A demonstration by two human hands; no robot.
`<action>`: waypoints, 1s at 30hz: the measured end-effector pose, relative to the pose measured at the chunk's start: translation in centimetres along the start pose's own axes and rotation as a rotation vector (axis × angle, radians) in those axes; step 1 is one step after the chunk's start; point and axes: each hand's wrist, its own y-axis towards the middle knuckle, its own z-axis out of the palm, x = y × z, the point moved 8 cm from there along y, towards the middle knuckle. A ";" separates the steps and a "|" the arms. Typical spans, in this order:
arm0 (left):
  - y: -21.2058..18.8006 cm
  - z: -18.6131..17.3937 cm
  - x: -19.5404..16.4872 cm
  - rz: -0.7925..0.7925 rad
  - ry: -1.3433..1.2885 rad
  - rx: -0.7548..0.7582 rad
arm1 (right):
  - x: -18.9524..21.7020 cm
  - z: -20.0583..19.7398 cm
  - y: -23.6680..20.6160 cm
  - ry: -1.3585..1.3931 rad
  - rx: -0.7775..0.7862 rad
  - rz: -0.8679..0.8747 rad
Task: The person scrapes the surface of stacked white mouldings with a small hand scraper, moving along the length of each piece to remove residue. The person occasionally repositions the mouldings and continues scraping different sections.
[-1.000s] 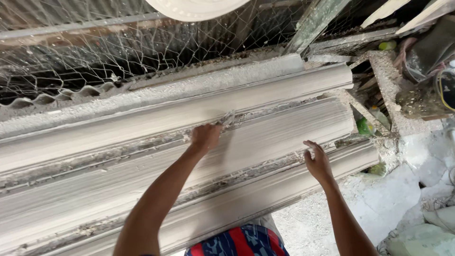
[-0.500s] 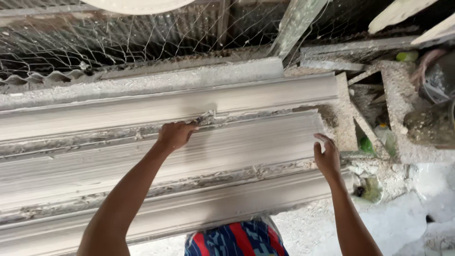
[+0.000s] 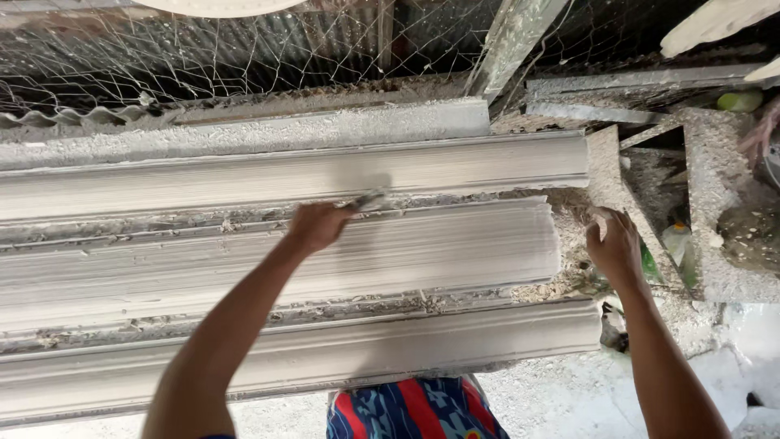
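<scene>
Gripping small tool, maybe a brush (image 3: 370, 198): left hand (image 3: 318, 226) | right hand (image 3: 615, 248) open on moulding (image 3: 455, 244) end

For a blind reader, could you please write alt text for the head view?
A person's left hand holds a small tool against long grey plaster mouldings lying side by side, while the right hand rests at their crumbly end. Wire mesh stands behind.

3 long mouldings (image 3: 325, 252) lie side by side on the bench (image 3: 715, 236), wire mesh (image 3: 203, 57) behind them.
</scene>
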 end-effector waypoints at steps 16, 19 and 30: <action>7.3 4.7 -11.4 0.053 0.004 0.045 | -1.1 5.4 10.3 0.055 -0.017 0.097; 8.2 4.5 -13.6 0.092 -0.036 -0.024 | -2.0 5.4 10.1 0.094 -0.060 0.056; 6.9 1.6 -14.0 0.076 0.072 0.035 | -5.1 6.4 9.3 0.223 0.127 0.273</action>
